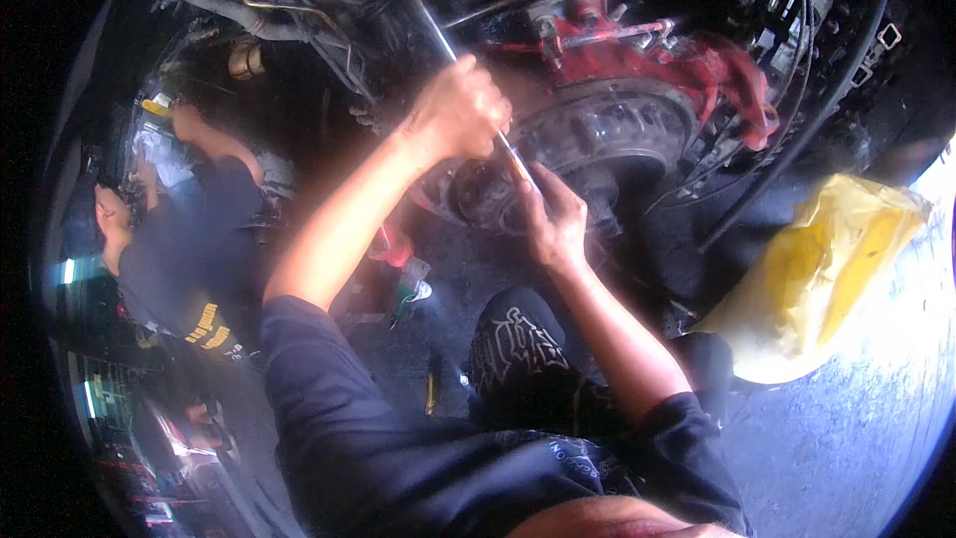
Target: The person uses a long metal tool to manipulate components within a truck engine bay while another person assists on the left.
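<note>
A long shiny metal bar [432, 22] runs diagonally from the top of the view down to a dark round hub assembly [607, 130] with a toothed face. My left hand [458, 110] is closed round the bar's middle, a little above and left of my right hand [553, 219], which grips its lower end, thumb along it, in front of the hub. Above the hub is a red metal bracket [697, 70] with bolts and rods. What the bar's upper end meets is cut off by the view's edge.
A co-worker [184, 239] in dark clothing is at the left, holding a yellow-handled tool [156, 108]. Grey pipes [239, 15] hang upper left, hoses upper right. A yellow bag [817, 269] stands at the right. A small red object [393, 249] and tools lie below the hub.
</note>
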`<action>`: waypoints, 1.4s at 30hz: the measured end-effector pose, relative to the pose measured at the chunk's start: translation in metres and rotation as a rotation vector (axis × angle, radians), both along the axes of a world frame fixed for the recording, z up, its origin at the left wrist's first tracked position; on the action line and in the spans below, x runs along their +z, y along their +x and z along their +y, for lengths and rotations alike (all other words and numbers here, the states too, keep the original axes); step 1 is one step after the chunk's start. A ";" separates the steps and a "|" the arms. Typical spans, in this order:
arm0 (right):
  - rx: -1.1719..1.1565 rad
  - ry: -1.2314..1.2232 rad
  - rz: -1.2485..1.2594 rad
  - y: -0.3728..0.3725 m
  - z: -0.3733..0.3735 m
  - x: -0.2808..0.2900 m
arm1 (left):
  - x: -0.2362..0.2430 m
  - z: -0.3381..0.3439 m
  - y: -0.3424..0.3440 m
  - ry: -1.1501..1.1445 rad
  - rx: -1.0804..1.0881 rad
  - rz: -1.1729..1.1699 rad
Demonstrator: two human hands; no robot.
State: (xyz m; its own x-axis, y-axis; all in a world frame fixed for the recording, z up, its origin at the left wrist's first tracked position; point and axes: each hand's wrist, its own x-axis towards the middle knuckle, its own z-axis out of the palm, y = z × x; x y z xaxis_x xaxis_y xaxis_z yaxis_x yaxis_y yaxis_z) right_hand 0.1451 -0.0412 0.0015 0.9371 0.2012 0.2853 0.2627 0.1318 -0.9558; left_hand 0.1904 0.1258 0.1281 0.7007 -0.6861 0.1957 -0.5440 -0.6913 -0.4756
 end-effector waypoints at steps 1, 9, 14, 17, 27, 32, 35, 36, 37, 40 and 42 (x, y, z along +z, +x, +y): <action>0.037 -0.006 0.016 0.001 -0.001 0.005 | 0.005 0.000 0.001 0.001 -0.014 -0.023; -0.012 0.002 -0.010 -0.001 0.008 -0.013 | -0.006 0.005 0.003 -0.026 -0.071 -0.071; -0.011 0.054 0.065 0.000 0.001 0.015 | 0.001 0.007 0.006 -0.056 -0.096 -0.062; 0.041 0.028 0.060 0.002 0.001 -0.003 | -0.011 0.004 0.006 -0.036 -0.096 -0.084; 0.046 0.096 0.077 0.002 0.004 -0.013 | -0.025 0.010 0.011 -0.057 -0.093 -0.117; 0.134 0.099 0.197 0.003 -0.006 0.026 | 0.008 0.009 0.008 -0.048 -0.091 -0.099; 0.029 0.052 0.117 -0.003 -0.001 0.009 | -0.004 0.007 0.007 -0.123 -0.119 -0.152; -0.097 0.032 0.008 -0.001 0.003 -0.002 | -0.012 0.007 0.010 -0.115 -0.136 -0.142; -0.189 -0.029 -0.150 0.004 0.008 -0.015 | -0.011 0.004 0.012 -0.137 -0.151 -0.166; -0.258 0.042 -0.260 0.000 0.007 0.006 | -0.001 -0.001 0.008 -0.181 -0.138 -0.187; -0.272 -0.044 -0.257 -0.005 -0.002 0.020 | 0.002 -0.003 0.008 -0.167 -0.155 -0.302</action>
